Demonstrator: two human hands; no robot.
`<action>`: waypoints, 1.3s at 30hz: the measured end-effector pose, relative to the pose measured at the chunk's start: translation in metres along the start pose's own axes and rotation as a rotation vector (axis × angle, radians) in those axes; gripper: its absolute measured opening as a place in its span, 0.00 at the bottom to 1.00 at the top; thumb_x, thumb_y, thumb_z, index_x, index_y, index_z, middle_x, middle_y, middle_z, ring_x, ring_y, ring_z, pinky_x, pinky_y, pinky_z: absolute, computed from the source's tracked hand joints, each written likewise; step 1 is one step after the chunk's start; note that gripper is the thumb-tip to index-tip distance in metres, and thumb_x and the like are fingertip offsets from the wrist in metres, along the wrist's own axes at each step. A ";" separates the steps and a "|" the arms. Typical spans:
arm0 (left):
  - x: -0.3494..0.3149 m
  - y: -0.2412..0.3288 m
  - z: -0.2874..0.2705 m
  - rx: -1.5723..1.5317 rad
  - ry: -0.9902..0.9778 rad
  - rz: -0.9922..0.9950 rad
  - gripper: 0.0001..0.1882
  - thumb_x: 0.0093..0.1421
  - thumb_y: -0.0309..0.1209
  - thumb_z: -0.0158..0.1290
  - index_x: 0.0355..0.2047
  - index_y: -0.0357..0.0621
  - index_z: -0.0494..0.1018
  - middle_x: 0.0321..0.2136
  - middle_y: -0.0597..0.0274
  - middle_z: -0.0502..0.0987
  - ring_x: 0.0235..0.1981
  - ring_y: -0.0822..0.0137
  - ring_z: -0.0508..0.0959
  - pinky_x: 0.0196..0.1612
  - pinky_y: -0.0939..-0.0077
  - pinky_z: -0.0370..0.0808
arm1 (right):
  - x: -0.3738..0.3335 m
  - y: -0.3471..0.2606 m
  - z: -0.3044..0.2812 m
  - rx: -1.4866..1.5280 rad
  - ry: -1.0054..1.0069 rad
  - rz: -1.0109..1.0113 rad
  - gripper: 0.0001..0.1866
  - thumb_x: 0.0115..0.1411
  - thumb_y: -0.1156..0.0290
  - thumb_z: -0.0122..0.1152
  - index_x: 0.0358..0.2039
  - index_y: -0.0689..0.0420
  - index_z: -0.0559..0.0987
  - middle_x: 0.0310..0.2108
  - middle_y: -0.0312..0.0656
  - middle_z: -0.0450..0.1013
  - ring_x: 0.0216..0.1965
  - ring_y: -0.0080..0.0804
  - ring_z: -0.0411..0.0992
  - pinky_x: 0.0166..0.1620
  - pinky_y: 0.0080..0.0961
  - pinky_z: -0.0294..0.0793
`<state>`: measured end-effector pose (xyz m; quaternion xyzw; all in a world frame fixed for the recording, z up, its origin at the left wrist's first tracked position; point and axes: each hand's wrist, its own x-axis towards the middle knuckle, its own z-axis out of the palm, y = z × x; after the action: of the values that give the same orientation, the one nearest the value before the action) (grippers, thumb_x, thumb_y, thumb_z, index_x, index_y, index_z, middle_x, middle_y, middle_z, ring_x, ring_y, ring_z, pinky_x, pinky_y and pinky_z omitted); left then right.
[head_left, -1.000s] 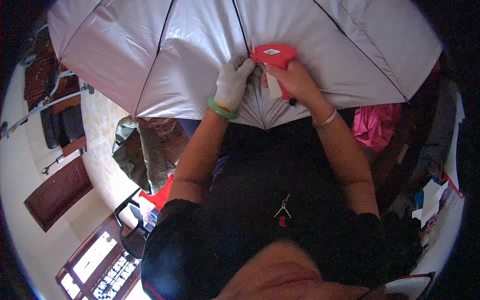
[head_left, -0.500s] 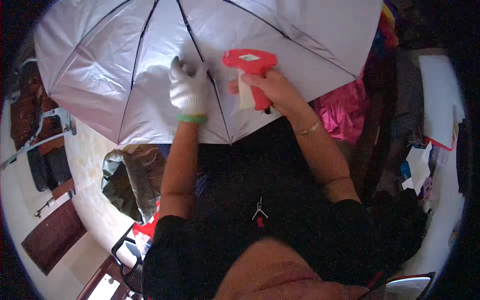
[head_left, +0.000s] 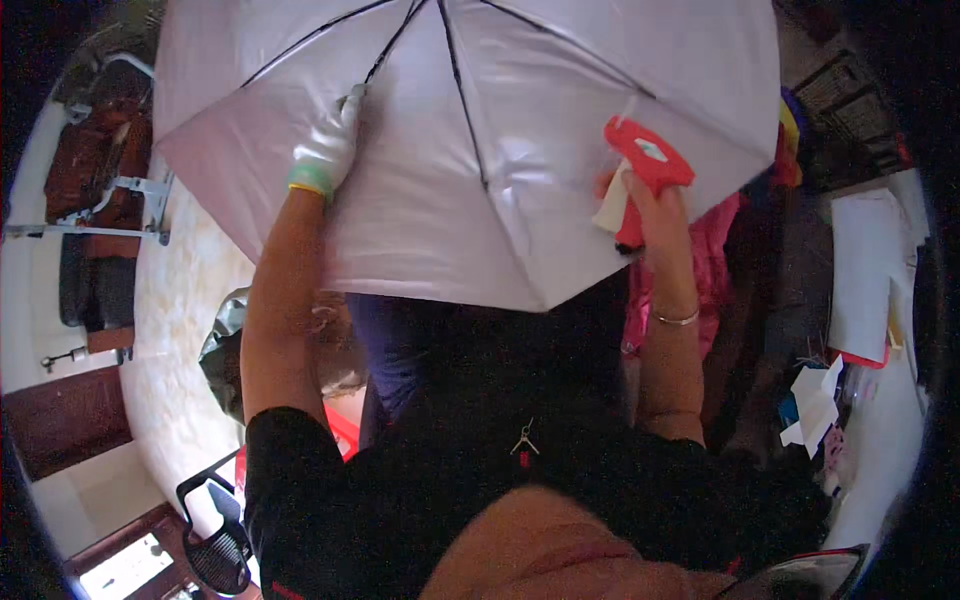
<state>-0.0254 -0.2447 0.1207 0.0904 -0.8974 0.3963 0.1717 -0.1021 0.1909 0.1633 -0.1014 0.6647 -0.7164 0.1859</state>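
Note:
An opened umbrella (head_left: 400, 230) with a silvery lining and thin black ribs spreads across the upper part of the view, its inside facing me. My left hand (head_left: 330, 150), in a white knit glove with a green and yellow cuff, has its fingers closed at one black rib (head_left: 375, 70) left of centre. Bare and wearing a bracelet, my right hand (head_left: 660, 205) is wrapped round a red gun-shaped tool (head_left: 655, 160) with a pale lever. The tool is held over the right part of the lining, with its head pointing up and left.
Bright pink fabric (head_left: 710, 260) lies under the umbrella's right edge. To the left, a brown bag-like bundle (head_left: 335, 345) rests near the pale floor (head_left: 185, 300). White boards and papers (head_left: 815, 405) are at the right, and a black mesh chair (head_left: 215, 550) is at lower left.
The umbrella has turned and shifted right. My left hand has moved left and up to a rib, its fingers closing there. My right hand has carried the red tool to the right.

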 end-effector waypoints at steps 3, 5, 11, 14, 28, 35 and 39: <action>0.021 0.010 -0.022 -0.226 -0.090 -0.027 0.27 0.56 0.28 0.46 0.58 0.54 0.58 0.46 0.57 0.69 0.32 0.63 0.75 0.24 0.67 0.74 | -0.005 0.042 -0.002 0.230 -0.062 0.123 0.17 0.62 0.68 0.46 0.48 0.64 0.68 0.38 0.47 0.73 0.37 0.34 0.74 0.38 0.30 0.76; 0.024 0.019 -0.017 -0.290 -0.054 -0.078 0.26 0.55 0.30 0.49 0.56 0.52 0.61 0.45 0.56 0.70 0.36 0.61 0.75 0.33 0.64 0.75 | -0.010 0.049 -0.001 0.203 -0.107 0.182 0.17 0.61 0.68 0.46 0.48 0.64 0.68 0.38 0.47 0.73 0.37 0.33 0.74 0.38 0.29 0.76; 0.052 0.109 -0.085 -0.929 -0.372 -0.456 0.24 0.55 0.51 0.48 0.45 0.49 0.70 0.38 0.52 0.76 0.37 0.52 0.77 0.40 0.59 0.73 | 0.033 0.037 0.018 -0.218 -0.312 0.171 0.17 0.59 0.67 0.47 0.46 0.63 0.70 0.38 0.44 0.74 0.36 0.29 0.74 0.37 0.24 0.74; 0.054 0.121 -0.075 -0.930 -0.356 -0.658 0.21 0.55 0.49 0.47 0.38 0.48 0.74 0.33 0.50 0.77 0.36 0.51 0.77 0.40 0.60 0.73 | 0.100 0.043 0.042 -0.589 -0.479 0.045 0.17 0.60 0.65 0.47 0.45 0.62 0.71 0.37 0.41 0.74 0.35 0.26 0.74 0.37 0.22 0.73; 0.064 0.114 -0.075 -1.598 -0.540 -0.845 0.21 0.53 0.45 0.51 0.33 0.38 0.77 0.27 0.51 0.78 0.28 0.62 0.78 0.37 0.69 0.72 | 0.157 0.093 0.088 0.151 -0.519 0.042 0.19 0.60 0.68 0.48 0.50 0.63 0.67 0.37 0.44 0.74 0.36 0.29 0.74 0.39 0.26 0.74; 0.065 0.133 -0.074 -1.714 -0.365 -0.906 0.17 0.54 0.39 0.52 0.32 0.34 0.76 0.22 0.59 0.77 0.22 0.72 0.74 0.28 0.77 0.70 | 0.156 0.122 0.112 -0.146 -0.252 -0.291 0.18 0.59 0.71 0.49 0.50 0.61 0.66 0.35 0.41 0.73 0.34 0.27 0.74 0.37 0.24 0.73; 0.064 0.136 -0.064 -1.824 -0.311 -0.941 0.14 0.55 0.36 0.52 0.30 0.34 0.75 0.19 0.61 0.76 0.18 0.74 0.73 0.23 0.79 0.70 | 0.155 0.119 0.110 -0.179 -0.324 -0.183 0.19 0.60 0.71 0.49 0.51 0.61 0.66 0.35 0.40 0.73 0.34 0.26 0.74 0.37 0.23 0.72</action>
<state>-0.1098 -0.1079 0.0923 0.3173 -0.7428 -0.5565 0.1946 -0.1841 0.0227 0.0399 -0.2914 0.6754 -0.6426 0.2146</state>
